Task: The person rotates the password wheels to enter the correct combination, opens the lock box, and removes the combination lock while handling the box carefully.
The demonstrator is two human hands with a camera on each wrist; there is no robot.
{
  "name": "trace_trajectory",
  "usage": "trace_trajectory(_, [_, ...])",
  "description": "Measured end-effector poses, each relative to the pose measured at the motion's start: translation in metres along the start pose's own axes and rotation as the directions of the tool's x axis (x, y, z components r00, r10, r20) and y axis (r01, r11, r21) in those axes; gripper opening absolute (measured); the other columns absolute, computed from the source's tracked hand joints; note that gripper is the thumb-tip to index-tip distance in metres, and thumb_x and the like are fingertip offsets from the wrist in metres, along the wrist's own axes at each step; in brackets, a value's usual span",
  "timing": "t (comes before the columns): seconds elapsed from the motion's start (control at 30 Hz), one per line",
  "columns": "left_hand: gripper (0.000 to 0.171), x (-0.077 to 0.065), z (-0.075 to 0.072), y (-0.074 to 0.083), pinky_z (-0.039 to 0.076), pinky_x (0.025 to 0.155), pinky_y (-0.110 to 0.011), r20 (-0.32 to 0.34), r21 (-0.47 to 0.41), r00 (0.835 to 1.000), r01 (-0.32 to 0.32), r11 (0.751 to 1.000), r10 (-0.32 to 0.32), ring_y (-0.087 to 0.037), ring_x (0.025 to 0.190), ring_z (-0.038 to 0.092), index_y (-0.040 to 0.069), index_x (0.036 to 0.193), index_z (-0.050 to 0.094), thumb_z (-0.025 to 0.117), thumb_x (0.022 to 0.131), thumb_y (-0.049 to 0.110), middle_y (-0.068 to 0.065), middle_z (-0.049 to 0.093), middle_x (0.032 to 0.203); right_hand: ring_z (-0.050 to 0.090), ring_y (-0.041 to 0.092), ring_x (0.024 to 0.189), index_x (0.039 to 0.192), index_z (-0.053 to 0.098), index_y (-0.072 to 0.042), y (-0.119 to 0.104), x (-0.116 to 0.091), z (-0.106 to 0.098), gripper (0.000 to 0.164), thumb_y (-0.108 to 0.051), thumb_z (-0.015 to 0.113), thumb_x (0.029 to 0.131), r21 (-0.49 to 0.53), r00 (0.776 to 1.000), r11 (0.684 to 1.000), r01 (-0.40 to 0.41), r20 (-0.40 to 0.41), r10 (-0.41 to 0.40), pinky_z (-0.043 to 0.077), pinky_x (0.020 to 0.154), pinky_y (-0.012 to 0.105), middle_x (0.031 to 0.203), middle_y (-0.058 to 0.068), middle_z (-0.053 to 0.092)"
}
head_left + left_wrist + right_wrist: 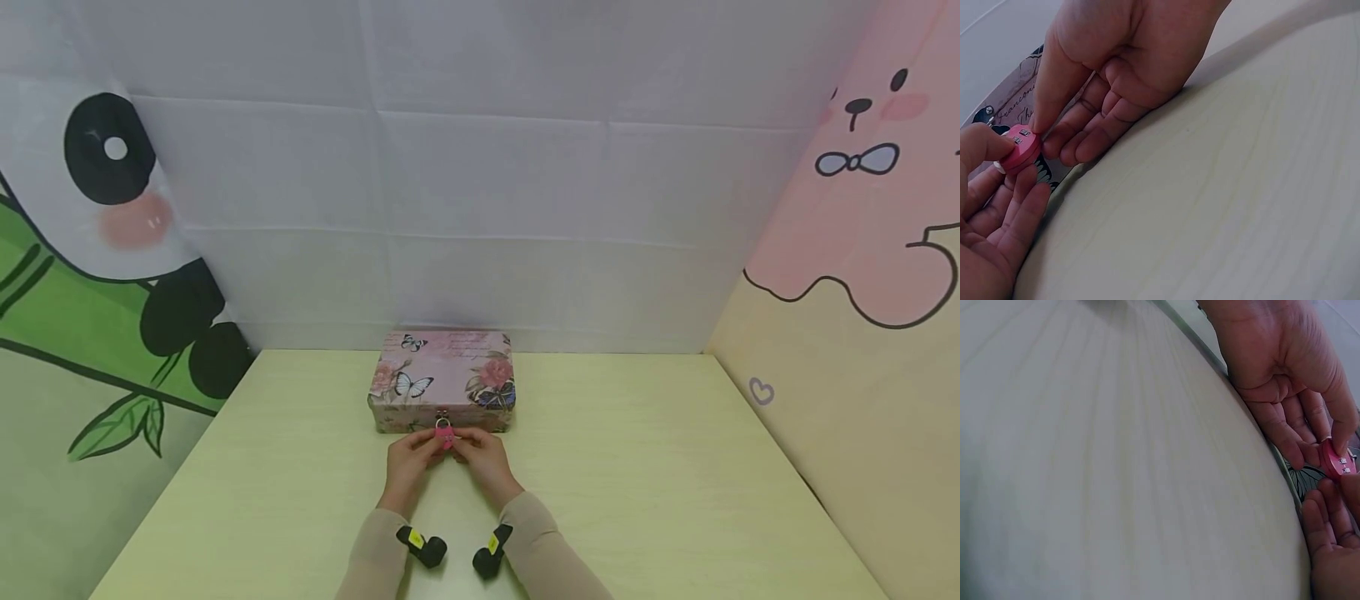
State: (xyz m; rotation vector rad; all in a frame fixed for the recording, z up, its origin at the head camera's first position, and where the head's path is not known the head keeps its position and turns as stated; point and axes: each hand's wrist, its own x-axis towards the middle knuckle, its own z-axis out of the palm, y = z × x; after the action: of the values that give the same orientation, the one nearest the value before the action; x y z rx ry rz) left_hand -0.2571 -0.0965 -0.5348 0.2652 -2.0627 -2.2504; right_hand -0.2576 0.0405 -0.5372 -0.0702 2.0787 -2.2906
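A small pink combination padlock (pixel 445 435) with number dials hangs by its metal shackle at the front clasp (pixel 442 414) of a pink box (pixel 442 367). Butterflies and roses decorate the box's closed lid. From the left side, my left hand (pixel 407 465) pinches the padlock, its thumb across the body in the left wrist view. My right hand (pixel 489 467) pinches the opposite side. Both wrist views show the padlock (pixel 1020 149) (pixel 1337 461) between the fingertips, dials facing up, with thumbs covering part of it.
The box stands on a pale yellow table (pixel 637 467), close to the white cloth backdrop (pixel 487 183). Painted panels flank the table, a panda (pixel 112 183) on the left and a pink animal (pixel 862 192) on the right. Black cameras (pixel 427 550) sit on both wrists.
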Motion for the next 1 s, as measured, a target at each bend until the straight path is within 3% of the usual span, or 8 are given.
trace_trajectory(0.23, [0.027, 0.003, 0.000, -0.005, 0.059, 0.064, -0.024, -0.015, 0.012, 1.000, -0.001, 1.000, 0.001, -0.012, 0.068, 0.068, -0.019, 0.111, 0.064, 0.069, 0.090, -0.003, -0.020, 0.073, 0.094, 0.068, 0.016, 0.079, 0.111, 0.066, 0.015, -0.004, -0.002, 0.000, 0.022, 0.001, 0.064, 0.094, -0.007, 1.000, 1.000, 0.001, -0.006, -0.001, 0.059, 0.073, 0.030, 0.096, 0.024, 0.071])
trace_trajectory(0.43, [0.027, 0.002, 0.000, -0.004, 0.059, 0.064, -0.024, -0.007, 0.010, 1.000, 0.003, 1.000, -0.003, -0.012, 0.068, 0.068, -0.020, 0.112, 0.063, 0.068, 0.091, -0.004, -0.021, 0.072, 0.094, 0.069, 0.030, 0.085, 0.111, 0.063, 0.019, -0.016, -0.008, 0.002, 0.021, 0.006, 0.060, 0.095, -0.020, 1.000, 1.000, -0.003, 0.003, 0.003, 0.060, 0.079, 0.041, 0.100, 0.031, 0.068])
trace_trajectory(0.77, [0.027, -0.002, 0.001, 0.000, 0.059, 0.066, -0.024, -0.019, -0.019, 1.000, 0.007, 1.000, -0.008, -0.012, 0.069, 0.068, -0.021, 0.112, 0.063, 0.065, 0.091, -0.004, -0.018, 0.071, 0.094, 0.067, 0.016, 0.079, 0.112, 0.067, 0.014, -0.006, -0.002, 0.000, 0.024, -0.003, 0.065, 0.095, -0.005, 1.000, 1.000, -0.021, 0.003, 0.021, 0.060, 0.075, 0.032, 0.099, 0.023, 0.071])
trace_trajectory(1.0, [0.028, -0.004, 0.001, 0.004, 0.059, 0.063, -0.023, -0.055, -0.016, 0.997, 0.048, 0.999, -0.049, -0.010, 0.069, 0.067, -0.018, 0.113, 0.064, 0.056, 0.097, 0.003, -0.015, 0.072, 0.092, 0.068, 0.027, 0.082, 0.112, 0.064, 0.017, -0.025, -0.015, 0.001, 0.022, 0.003, 0.062, 0.095, -0.015, 1.000, 1.000, -0.008, 0.011, 0.009, 0.059, 0.080, 0.044, 0.099, 0.028, 0.069])
